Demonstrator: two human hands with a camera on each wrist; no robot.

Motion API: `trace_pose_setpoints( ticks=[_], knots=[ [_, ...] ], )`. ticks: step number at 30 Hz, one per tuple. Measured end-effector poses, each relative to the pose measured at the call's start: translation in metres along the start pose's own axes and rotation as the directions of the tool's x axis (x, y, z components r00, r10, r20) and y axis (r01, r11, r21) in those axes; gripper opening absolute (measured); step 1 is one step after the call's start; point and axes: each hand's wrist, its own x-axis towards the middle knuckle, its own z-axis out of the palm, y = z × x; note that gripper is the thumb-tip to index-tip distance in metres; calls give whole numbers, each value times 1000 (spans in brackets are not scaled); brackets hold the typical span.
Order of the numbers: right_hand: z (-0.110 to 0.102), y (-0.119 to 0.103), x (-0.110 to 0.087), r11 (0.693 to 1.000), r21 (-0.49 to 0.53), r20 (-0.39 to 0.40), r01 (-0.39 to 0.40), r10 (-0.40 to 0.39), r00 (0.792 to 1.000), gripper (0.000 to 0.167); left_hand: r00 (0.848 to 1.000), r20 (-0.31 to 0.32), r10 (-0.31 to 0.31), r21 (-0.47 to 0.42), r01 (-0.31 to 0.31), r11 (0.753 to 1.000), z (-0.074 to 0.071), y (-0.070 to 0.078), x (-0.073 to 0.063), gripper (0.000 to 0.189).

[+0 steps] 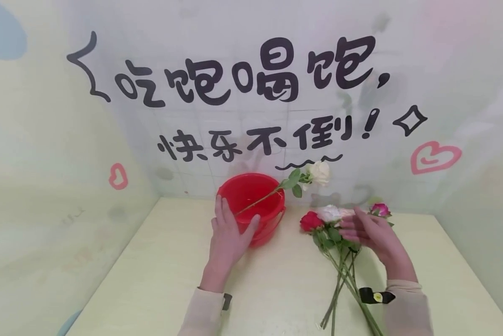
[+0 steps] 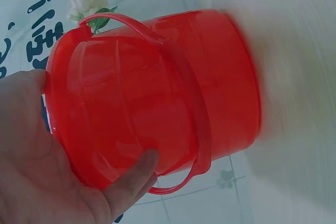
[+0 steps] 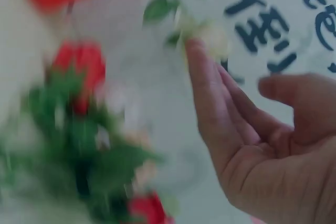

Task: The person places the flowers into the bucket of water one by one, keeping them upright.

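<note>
A red bucket (image 1: 251, 196) stands on the table with its handle hanging down. My left hand (image 1: 230, 235) rests on its near left side, thumb and fingers spread across the rim and wall. Inside leans one cream rose (image 1: 318, 172), its stem across the opening and its bloom past the right rim. To the right, my right hand (image 1: 371, 233) hovers by several cut flowers with its fingers extended and nothing held. Among these are a red rose (image 1: 311, 221), a white rose (image 1: 329, 213) and a magenta rose (image 1: 380, 210). The fingers partly hide a pale pink bloom.
Long green stems (image 1: 348, 280) cross each other toward the near edge of the pale table (image 1: 276, 298). Behind it rises a wall (image 1: 251, 28) with dark lettering, and side walls close in left and right.
</note>
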Motion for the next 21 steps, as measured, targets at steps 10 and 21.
trace_pose_setpoints(
  ticks=[10,21],
  knots=[
    [-20,38,-18,874,-481,-43,-67,53,998,36,998,-46,40,70,-37,997,1,2,1,112],
    [10,52,-18,716,-698,7,19,-20,1000,21,1000,-2,0,-39,0,999,3,-1,1,116]
  ],
)
